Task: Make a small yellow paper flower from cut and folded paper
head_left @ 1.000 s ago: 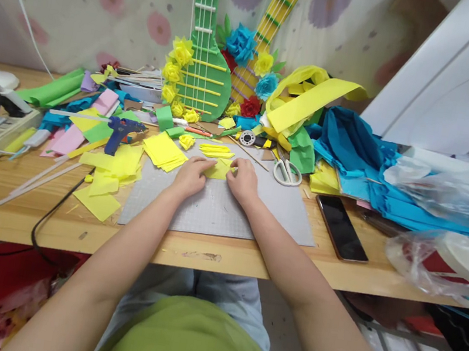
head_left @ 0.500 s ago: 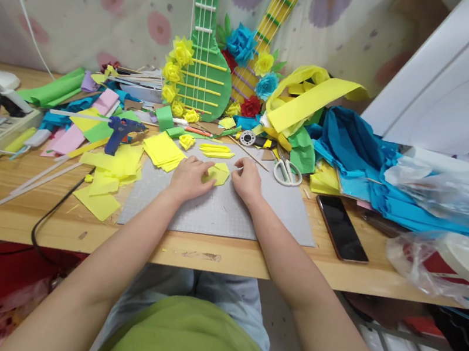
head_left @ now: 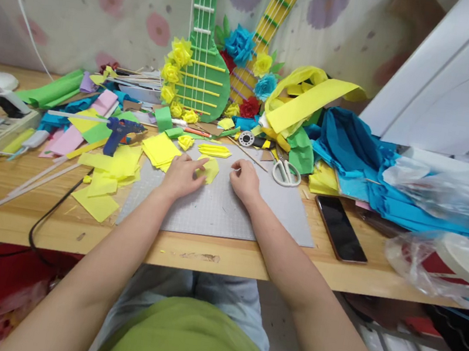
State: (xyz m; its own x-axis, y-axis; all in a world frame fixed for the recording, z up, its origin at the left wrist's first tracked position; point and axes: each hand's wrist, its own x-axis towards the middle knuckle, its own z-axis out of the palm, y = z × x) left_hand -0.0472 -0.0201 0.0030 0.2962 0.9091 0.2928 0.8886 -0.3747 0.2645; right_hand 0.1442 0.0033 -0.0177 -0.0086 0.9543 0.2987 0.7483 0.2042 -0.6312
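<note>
My left hand (head_left: 181,176) has its thumb and fingers curled about the left side of a yellow paper piece (head_left: 210,170), which has angled edges and is partly hidden by the fingers. A short gap to the right, my right hand (head_left: 245,182) is loosely closed over the grey cutting mat (head_left: 228,216), with no object visible in its fingers. Just behind the hands lie folded yellow paper strips (head_left: 214,150) and a small yellow paper flower (head_left: 185,142). A stack of yellow paper squares (head_left: 159,150) sits beside my left hand.
A blue glue gun (head_left: 117,134) and yellow scraps (head_left: 98,204) lie to the left. Scissors (head_left: 286,173), a tape-like round tool (head_left: 247,139) and a phone (head_left: 340,228) are on the right. Behind stands a green paper instrument (head_left: 206,85); blue crepe paper (head_left: 351,140) is heaped at right.
My left hand has shifted slightly left, and the yellow paper piece has moved left with it, away from my right hand. My right hand has barely moved.
</note>
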